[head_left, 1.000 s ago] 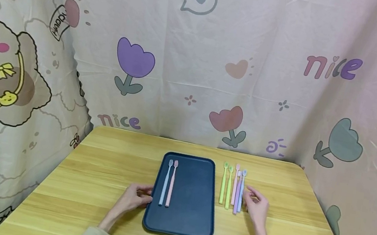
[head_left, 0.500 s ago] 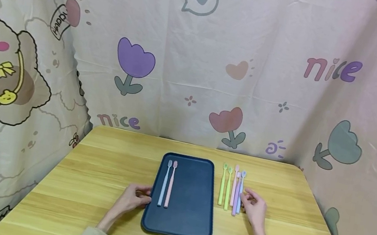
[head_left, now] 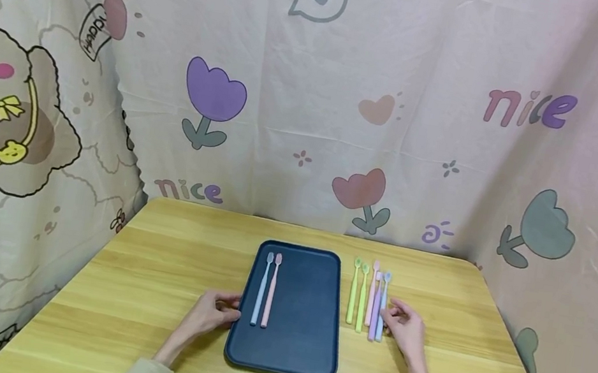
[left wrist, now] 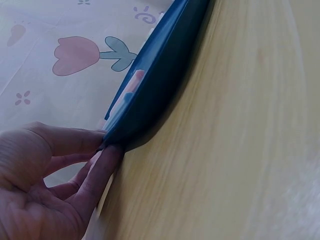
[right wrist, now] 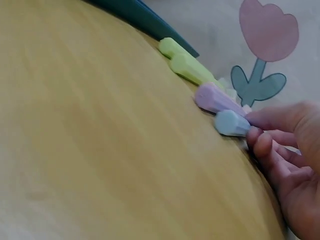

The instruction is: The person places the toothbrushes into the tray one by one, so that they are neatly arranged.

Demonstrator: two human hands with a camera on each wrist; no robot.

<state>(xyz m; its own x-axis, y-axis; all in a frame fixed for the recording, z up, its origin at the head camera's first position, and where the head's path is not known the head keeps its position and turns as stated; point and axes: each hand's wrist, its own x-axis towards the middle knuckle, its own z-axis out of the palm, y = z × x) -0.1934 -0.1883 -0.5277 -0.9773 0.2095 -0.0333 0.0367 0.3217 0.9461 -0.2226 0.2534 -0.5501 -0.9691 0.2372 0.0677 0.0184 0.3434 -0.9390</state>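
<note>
My left hand pinches the left rim of a dark blue tray, thumb and fingers on its edge in the left wrist view. Inside that tray, a light blue toothbrush and a pink toothbrush lie side by side. To the right of it, my right hand has thumb and fingertips on the handle of another blue toothbrush, which lies on the table. A purple toothbrush is close beside this one, its handle end nearly level with the blue end.
Left of the purple brush are a second pink toothbrush and two yellow-green toothbrushes, roughly parallel. All lie on a wooden table. A patterned curtain hangs behind the table and along its sides.
The right hand's fingers have come closer around the blue toothbrush, which has slid slightly toward the person beside the purple one. The left hand has stayed at the tray's rim.
</note>
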